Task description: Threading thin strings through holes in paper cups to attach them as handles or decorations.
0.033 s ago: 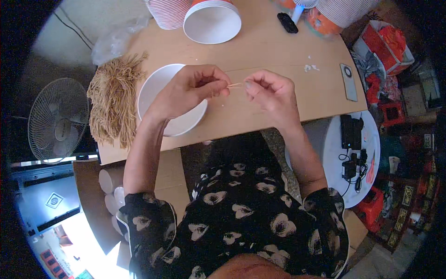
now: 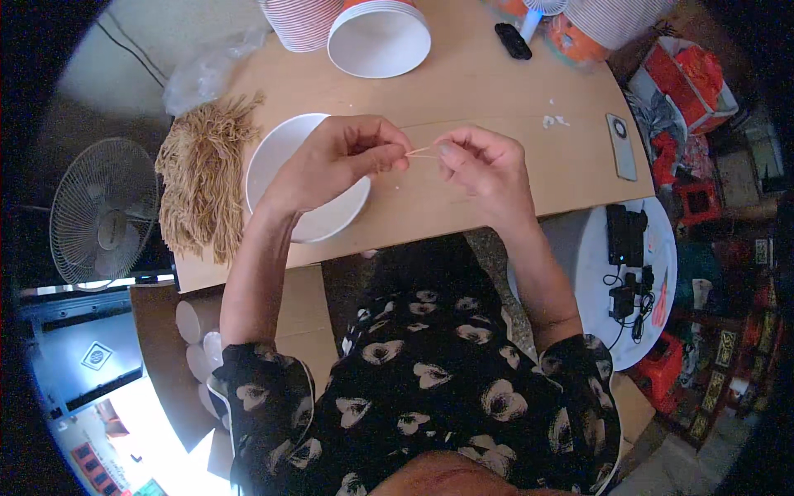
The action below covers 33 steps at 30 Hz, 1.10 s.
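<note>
A thin tan strand of string (image 2: 423, 153) stretches across the short gap between my hands, showing as two fine lines. My left hand (image 2: 351, 157) pinches one end between thumb and fingertips, above the right rim of a white bowl (image 2: 335, 221). The other end is in the pinch of my right hand (image 2: 488, 161), over the bare wood of the table. Both hands are raised over the table's near half. Left of the bowl lies a thick bundle of tan string (image 2: 203, 178) with frayed ends. My left forearm and hand cover part of the bowl.
Stacked paper buckets (image 2: 379, 50) stand at the back, and more (image 2: 616, 25) at the far right. A black object (image 2: 513, 41), white scraps (image 2: 554, 121) and a phone-like slab (image 2: 621, 146) lie on the table (image 2: 471, 91). A fan (image 2: 106, 215) stands left; a white round stool (image 2: 591, 331) holds adapters.
</note>
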Tool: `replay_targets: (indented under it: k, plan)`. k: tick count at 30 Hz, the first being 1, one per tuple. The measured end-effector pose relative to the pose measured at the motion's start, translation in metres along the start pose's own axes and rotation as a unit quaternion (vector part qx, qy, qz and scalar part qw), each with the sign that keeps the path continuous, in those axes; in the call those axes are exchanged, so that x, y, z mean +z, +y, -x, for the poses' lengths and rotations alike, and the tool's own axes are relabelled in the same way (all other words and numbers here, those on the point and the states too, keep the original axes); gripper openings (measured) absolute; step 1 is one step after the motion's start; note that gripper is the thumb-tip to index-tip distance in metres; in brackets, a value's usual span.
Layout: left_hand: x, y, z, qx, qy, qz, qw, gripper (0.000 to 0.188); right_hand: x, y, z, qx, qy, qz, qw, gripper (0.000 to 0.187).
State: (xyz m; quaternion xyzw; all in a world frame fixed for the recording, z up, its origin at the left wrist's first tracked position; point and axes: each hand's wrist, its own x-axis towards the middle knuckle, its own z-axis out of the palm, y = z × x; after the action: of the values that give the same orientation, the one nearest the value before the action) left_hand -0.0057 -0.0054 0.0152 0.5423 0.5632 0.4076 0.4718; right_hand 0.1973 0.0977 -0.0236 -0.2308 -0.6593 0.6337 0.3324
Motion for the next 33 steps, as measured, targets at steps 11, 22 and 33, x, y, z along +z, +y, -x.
replay_targets:
  k: [11, 22, 33]
  plan:
    - [0.009, -0.012, 0.005, 0.100, 0.071, 0.041, 0.992, 0.020, 0.008, 0.002, -0.007, 0.163, -0.043, -0.238, 0.957, 0.013]
    - [0.013, -0.019, 0.007, 0.124, 0.133, -0.038, 0.983, 0.026, 0.017, 0.002, -0.008, 0.178, -0.010, -0.181, 0.967, 0.014]
    - [0.022, -0.018, 0.008, 0.094, 0.184, -0.050, 0.977, 0.021, 0.026, 0.007, -0.004, 0.137, 0.022, -0.082, 0.987, 0.015]
